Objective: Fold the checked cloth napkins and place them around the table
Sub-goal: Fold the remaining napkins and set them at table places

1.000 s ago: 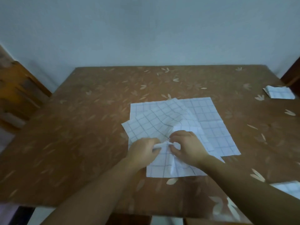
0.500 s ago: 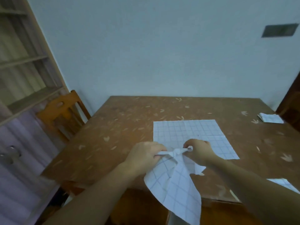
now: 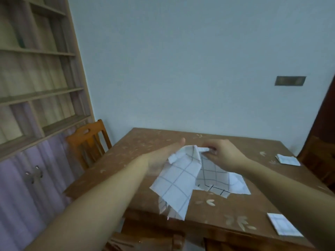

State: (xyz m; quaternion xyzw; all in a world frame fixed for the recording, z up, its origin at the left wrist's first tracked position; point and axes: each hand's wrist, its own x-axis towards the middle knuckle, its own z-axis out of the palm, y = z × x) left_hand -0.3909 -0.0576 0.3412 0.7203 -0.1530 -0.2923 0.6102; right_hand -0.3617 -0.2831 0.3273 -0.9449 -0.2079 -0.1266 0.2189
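Fingers (image 3: 213, 148) of the right hand (image 3: 222, 154) are closed in a pinch on the bunched top edge of the checked napkin (image 3: 181, 180). The left hand (image 3: 160, 159) sits under the same edge with its thumb straight out. Its fingers are hidden by cloth, so whether they are curled or flat cannot be told.

The napkin is raised above the near edge of the counter (image 3: 137, 147). Its lower part hangs past that edge, unfolded and creased. More checked cloth (image 3: 239, 184) lies flat on the counter just behind it. Whether that is a separate napkin or a trailing part of this one cannot be told.

Assessment: the cloth is light, thin and limp. It will sag and twist wherever it is unsupported, though it should crease readily. Hold is best taken at two corners of one edge, hands well apart, so it hangs square before folding.

One folded napkin (image 3: 288, 160) lies at the right edge, and a second folded napkin (image 3: 284, 226) lies near the near right corner. A wooden chair (image 3: 88, 142) stands at the left edge.
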